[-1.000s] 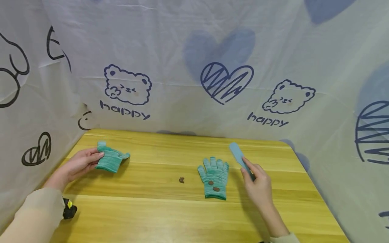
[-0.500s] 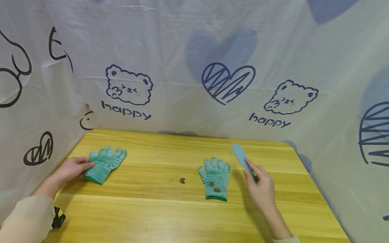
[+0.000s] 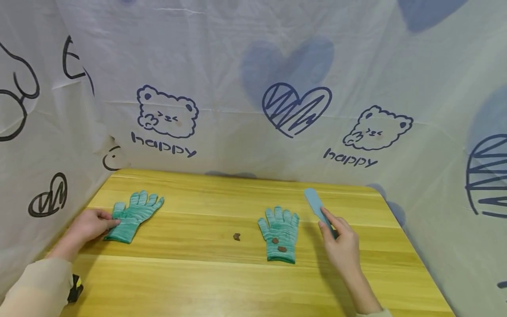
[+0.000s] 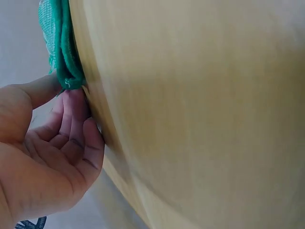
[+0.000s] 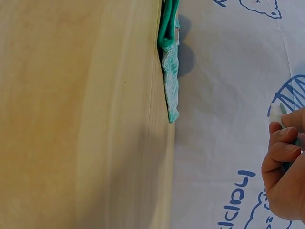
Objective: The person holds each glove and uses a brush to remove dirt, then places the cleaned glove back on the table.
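My left hand (image 3: 90, 225) pinches the cuff edge of a green knitted glove (image 3: 134, 215) that lies spread at the table's left, fingers pointing away. In the left wrist view the thumb and fingers (image 4: 71, 107) meet at the folded green cuff (image 4: 68, 52). My right hand (image 3: 341, 240) grips a flat light-blue stick-like tool (image 3: 314, 201) by its lower end, held up over the right side of the table. A second green glove (image 3: 279, 229) lies flat left of that hand, with two brown pieces (image 3: 282, 249) on its lower part.
A small brown piece (image 3: 236, 237) lies on the wooden table (image 3: 198, 281) between the two gloves. Printed white cloth (image 3: 229, 88) hangs behind the table and at both sides. A black and yellow object (image 3: 75, 288) sits by the left sleeve.
The left glove, first folded over and lifted, has come down flat with its fingers spread. My left hand has moved toward me and left. The right hand has shifted only slightly.
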### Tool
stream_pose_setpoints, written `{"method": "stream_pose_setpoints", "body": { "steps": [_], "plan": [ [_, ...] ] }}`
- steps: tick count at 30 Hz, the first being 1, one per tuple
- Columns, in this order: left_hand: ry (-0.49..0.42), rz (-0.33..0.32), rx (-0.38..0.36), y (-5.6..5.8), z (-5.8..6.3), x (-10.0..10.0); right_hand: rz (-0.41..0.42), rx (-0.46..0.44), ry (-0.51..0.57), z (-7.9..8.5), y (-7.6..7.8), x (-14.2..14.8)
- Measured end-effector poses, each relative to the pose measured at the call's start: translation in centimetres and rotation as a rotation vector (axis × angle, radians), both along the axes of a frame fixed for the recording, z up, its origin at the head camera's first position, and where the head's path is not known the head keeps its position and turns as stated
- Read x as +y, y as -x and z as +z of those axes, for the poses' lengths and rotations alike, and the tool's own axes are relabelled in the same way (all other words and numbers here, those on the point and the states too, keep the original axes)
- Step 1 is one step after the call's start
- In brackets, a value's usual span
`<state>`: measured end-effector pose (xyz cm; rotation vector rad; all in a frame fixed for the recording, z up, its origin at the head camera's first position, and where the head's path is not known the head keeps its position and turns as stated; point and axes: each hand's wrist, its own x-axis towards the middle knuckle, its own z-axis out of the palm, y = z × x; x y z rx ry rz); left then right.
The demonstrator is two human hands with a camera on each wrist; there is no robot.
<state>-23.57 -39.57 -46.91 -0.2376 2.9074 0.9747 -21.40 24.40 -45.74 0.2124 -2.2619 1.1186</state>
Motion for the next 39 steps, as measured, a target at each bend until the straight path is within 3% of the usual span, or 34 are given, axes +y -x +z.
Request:
{"method": "stream_pose_setpoints", "body": {
  "steps": [16,26,30,34,39],
  "plan": [
    [0.133,-0.056,0.003,-0.1,0.1,0.7,0.017,-0.055,0.002,0.1,0.0,-0.5],
    [0.08,-0.041,0.022,-1.5,1.0,2.2,0.039,-0.006,0.085,0.0,0.1,-0.6],
    [-0.002,-0.015,0.095,-2.5,1.3,4.0,0.04,0.066,0.132,0.1,0.3,-0.4],
    [-0.139,0.01,0.162,-3.4,1.7,6.6,0.032,0.102,0.16,0.4,0.6,-0.4],
    [-0.337,0.044,0.175,-4.7,2.0,9.8,0.024,0.096,0.185,0.8,1.0,-0.5]
  ]
}}
